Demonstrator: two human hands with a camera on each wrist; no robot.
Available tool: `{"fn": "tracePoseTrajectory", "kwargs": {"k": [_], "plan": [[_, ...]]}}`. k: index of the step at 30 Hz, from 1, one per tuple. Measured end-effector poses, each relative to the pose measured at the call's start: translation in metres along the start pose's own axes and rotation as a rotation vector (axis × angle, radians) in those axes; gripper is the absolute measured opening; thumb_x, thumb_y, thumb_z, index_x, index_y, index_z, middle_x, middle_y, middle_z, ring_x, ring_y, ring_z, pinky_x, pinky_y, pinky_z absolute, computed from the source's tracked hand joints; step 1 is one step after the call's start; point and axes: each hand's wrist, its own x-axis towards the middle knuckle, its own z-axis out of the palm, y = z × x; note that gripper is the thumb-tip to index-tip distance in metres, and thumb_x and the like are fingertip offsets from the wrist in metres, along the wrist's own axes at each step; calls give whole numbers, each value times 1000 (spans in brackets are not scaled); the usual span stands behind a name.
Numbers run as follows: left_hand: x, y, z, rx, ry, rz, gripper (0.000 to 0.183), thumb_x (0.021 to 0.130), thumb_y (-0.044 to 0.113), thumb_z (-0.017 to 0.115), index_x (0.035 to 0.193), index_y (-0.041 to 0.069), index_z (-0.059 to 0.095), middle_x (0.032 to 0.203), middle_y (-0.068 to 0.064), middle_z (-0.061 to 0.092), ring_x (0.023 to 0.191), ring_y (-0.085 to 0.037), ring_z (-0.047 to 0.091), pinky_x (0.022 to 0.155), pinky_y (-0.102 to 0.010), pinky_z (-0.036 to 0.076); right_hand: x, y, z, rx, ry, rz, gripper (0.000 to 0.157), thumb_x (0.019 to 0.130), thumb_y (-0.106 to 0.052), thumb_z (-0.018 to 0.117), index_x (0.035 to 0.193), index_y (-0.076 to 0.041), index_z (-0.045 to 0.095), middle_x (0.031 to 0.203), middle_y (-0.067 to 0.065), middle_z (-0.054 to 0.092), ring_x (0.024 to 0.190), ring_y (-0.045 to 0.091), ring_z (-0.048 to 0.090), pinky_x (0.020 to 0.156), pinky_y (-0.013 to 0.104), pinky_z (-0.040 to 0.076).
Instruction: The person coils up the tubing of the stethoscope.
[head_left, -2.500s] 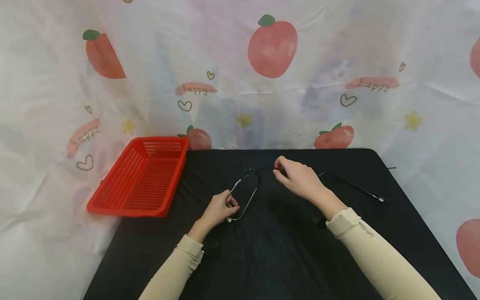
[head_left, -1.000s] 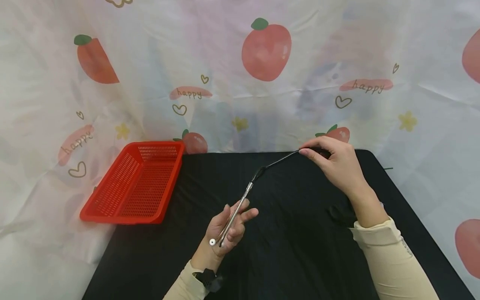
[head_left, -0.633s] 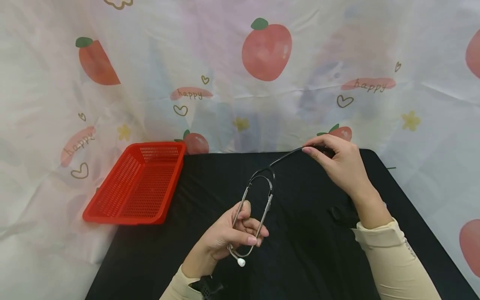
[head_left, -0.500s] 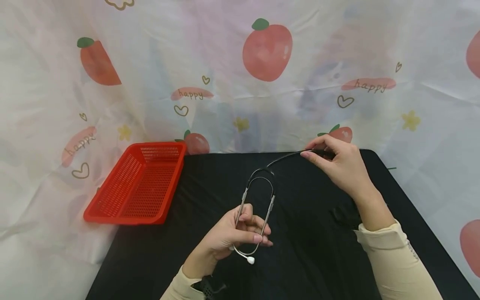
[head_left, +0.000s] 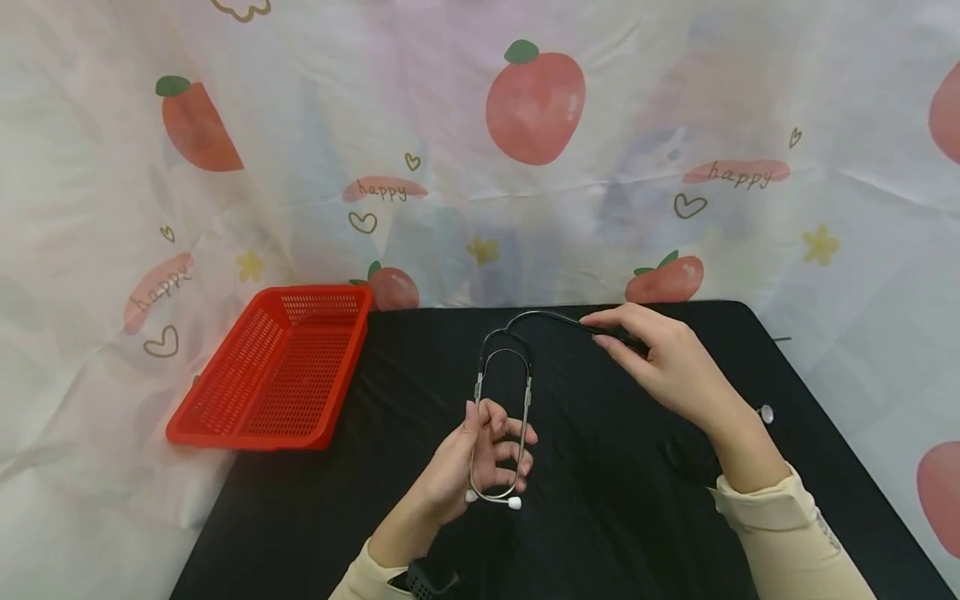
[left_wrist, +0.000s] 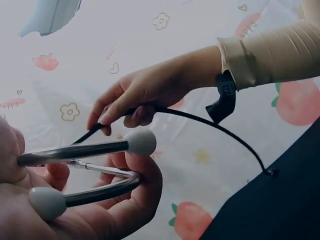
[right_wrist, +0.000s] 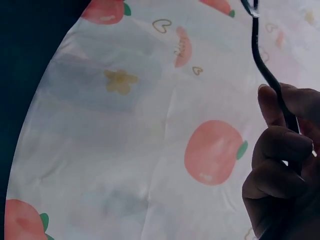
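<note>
A stethoscope with black tubing and silver ear tubes (head_left: 527, 402) is held above the dark table by both hands. My left hand (head_left: 453, 471) sits palm up under the ear tubes, its fingers curled around them. In the left wrist view two white ear tips (left_wrist: 141, 142) stick out over the palm. My right hand (head_left: 675, 362) grips the black tubing (head_left: 551, 314) to the right of the fork; the right wrist view shows this tubing (right_wrist: 260, 62) passing through the fingers. Beyond the right wrist the chest piece (head_left: 766, 414) lies near the table's right side.
A red plastic basket (head_left: 243, 440) with perforated walls stands at the table's left edge. Black cloth covers the table (head_left: 585, 533). A pale curtain (head_left: 450, 100) with fruit prints hangs right behind the table.
First spread low over the table, the stethoscope was lifted by both hands. The left hand turned palm up and the ear tubes swung apart. Lately the right hand moved slightly left and lower.
</note>
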Motion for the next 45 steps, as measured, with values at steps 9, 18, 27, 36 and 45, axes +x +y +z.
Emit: {"fn": "tracePoseTrajectory", "kwargs": {"k": [9, 18, 27, 36, 45], "plan": [[1, 0, -2, 69, 192, -43, 37, 113, 48, 23, 102, 18, 41, 128, -16, 57, 95, -22, 70, 75, -36, 59, -5, -19, 0, -86, -57, -220, 35, 90, -3, 77, 117, -25, 73, 109, -15, 69, 77, -6, 58, 68, 14, 44], [3, -5, 5, 355, 161, -73, 38, 114, 46, 24, 118, 9, 35, 132, -19, 66, 74, -28, 76, 52, -39, 59, 6, -51, -8, -17, -265, -345, 8, 101, -23, 68, 103, -30, 70, 93, -23, 59, 69, -10, 48, 66, 10, 42], [-4, 2, 22, 578, -124, -82, 32, 115, 36, 26, 137, 20, 42, 128, -8, 70, 65, -12, 72, 49, -43, 58, 32, -52, 5, 298, -460, -389, 18, 100, -11, 68, 101, -29, 71, 93, -19, 66, 73, -4, 57, 68, 14, 47], [-10, 19, 30, 596, -237, -70, 29, 116, 27, 30, 130, 11, 48, 128, -13, 71, 69, -5, 70, 52, -36, 58, 42, -36, 20, 666, -586, -311, 27, 99, 0, 65, 106, -22, 78, 85, -11, 69, 64, 8, 54, 59, 23, 48], [-11, 26, 37, 573, -335, 2, 31, 116, 21, 27, 131, 5, 49, 131, -18, 69, 69, -1, 69, 52, -32, 58, 46, -34, 46, 990, -704, -294, 18, 104, -6, 60, 107, -6, 78, 70, 7, 56, 60, 19, 46, 56, 32, 43]]}}
